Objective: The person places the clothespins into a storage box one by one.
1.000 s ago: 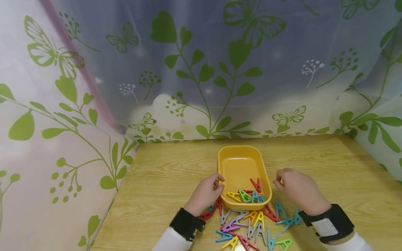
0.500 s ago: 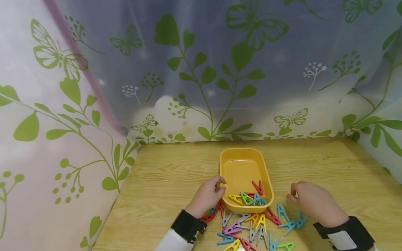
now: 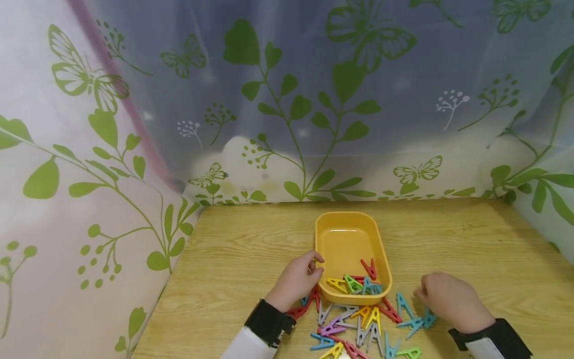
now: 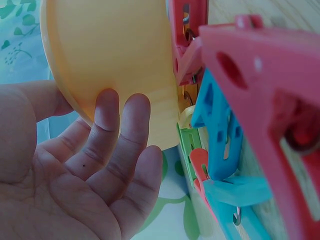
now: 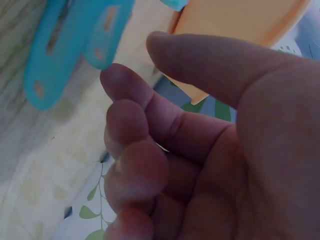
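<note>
My left hand [image 3: 296,279] holds the left side of a yellow plastic tray [image 3: 320,234]. In the left wrist view its fingers [image 4: 135,120] lie against the tray's outer wall [image 4: 120,45], with the thumb at the rim. My right hand [image 3: 455,299] is to the right of the tray, over the table beside several blue clothespins [image 3: 414,324]. In the right wrist view its fingers are loosely bent, thumb and forefinger apart, nothing between them. The forefinger's tip appears right by a blue clothespin [image 5: 45,65]. Inside the tray's near end lie several clothespins, including a red one [image 3: 369,269].
Loose clothespins, among them a purple one [image 3: 332,326] and a grey one [image 3: 374,339], lie scattered in front of the tray. Red clothespins [image 4: 250,65] lie close by my left hand. The wooden table [image 3: 242,234] meets a leaf-printed curtain [image 3: 269,149] at its back edge.
My right hand has moved away from the tray to the right, then down toward the blue clothespins. My left hand stays at the tray's side. The whole view has shifted slightly.
</note>
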The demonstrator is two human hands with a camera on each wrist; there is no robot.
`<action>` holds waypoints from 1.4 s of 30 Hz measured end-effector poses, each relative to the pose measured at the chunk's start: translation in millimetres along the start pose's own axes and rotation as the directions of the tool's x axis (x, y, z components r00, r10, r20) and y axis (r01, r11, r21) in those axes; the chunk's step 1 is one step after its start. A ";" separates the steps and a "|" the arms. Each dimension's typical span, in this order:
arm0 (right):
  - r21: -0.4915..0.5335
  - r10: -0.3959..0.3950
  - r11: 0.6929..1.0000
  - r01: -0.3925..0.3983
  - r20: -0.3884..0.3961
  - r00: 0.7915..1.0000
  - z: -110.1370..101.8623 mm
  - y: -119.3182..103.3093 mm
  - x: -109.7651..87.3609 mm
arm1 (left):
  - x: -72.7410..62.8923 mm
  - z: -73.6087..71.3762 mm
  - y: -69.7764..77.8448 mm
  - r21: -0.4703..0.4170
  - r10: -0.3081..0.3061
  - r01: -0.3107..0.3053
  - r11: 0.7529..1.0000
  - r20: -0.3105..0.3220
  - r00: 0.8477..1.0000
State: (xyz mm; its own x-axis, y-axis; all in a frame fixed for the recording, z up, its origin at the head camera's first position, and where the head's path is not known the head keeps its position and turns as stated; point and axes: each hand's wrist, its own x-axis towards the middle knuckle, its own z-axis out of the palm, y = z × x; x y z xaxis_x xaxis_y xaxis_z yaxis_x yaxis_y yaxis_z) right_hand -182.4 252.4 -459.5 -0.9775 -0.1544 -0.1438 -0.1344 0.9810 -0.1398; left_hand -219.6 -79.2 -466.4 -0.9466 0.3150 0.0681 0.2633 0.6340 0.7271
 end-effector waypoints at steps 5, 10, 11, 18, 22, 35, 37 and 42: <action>0.030 0.011 0.999 -0.012 0.017 1.000 2.9 1.4 -0.1 | 1.2 1.4 -2.0 0.010 0.016 -0.016 1.000 -0.002 1.000; 0.036 0.017 0.999 -0.018 0.008 1.000 3.3 2.2 -0.7 | 1.4 1.7 -2.6 0.008 0.016 -0.016 1.000 -0.006 1.000; 0.039 0.022 0.999 -0.022 0.006 1.000 3.2 2.3 -1.2 | 1.3 1.7 -2.6 0.006 0.014 -0.014 1.000 -0.006 1.000; 0.049 0.053 0.997 -0.056 0.051 0.997 4.2 3.3 -3.0 | 0.8 1.6 -2.4 0.010 0.007 -0.007 1.000 -0.007 1.000; 0.031 0.060 0.998 -0.063 0.087 0.994 4.6 2.5 -1.6 | 0.2 0.6 -1.3 0.001 0.008 -0.008 1.000 -0.004 1.000; 0.039 0.030 0.999 -0.032 0.052 0.998 3.2 1.3 -0.9 | 0.5 1.2 -2.2 -0.012 0.000 0.000 1.000 -0.001 1.000; 0.027 0.016 0.999 -0.017 0.028 0.999 3.2 1.2 -1.2 | 0.4 1.2 -2.3 -0.012 0.002 -0.002 1.000 -0.002 1.000; 0.000 -0.018 1.000 0.018 -0.045 0.999 3.4 0.0 -1.5 | -0.5 0.6 -1.4 -0.026 0.000 0.000 1.000 0.003 1.000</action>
State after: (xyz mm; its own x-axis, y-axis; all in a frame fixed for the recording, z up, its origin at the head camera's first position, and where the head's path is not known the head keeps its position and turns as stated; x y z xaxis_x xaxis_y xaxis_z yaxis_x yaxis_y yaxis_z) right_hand -180.3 252.3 -462.6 -0.9812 -0.1667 -0.0975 -0.1521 0.9781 -0.1420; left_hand -219.4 -79.8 -467.9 -0.9462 0.3168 0.0663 0.2582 0.6153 0.7449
